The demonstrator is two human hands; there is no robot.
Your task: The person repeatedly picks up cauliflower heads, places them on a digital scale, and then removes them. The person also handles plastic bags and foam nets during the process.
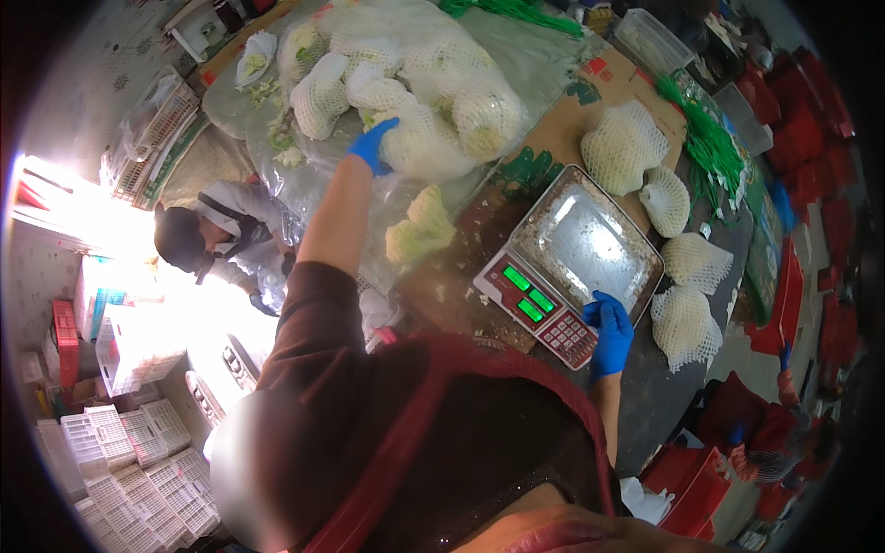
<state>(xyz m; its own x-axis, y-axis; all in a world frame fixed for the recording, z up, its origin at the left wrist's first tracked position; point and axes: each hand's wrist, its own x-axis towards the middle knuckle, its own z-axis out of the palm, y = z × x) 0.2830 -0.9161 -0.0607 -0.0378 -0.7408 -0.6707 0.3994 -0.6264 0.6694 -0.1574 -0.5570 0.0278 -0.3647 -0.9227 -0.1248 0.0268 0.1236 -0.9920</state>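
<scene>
My left hand (376, 146), in a blue glove, reaches far out to a pile of cauliflowers in white foam nets. Its fingers are closed around the side of one netted cauliflower (419, 143). Nearer to me lies a bare cauliflower (419, 226) on plastic sheeting. My right hand (610, 334), also blue-gloved, hovers at the near corner of a digital scale (587, 244), beside its keypad. Its fingers are slightly bent and apart, with nothing visible in them. The scale's metal pan holds only small crumbs, and its green displays are lit.
Several netted cauliflowers (625, 147) line the scale's far and right sides. Green netting strips (710, 138) lie at the far right. A co-worker (226, 230) bends at the table's left. White crates (138, 470) are stacked lower left; red bins (687, 484) stand lower right.
</scene>
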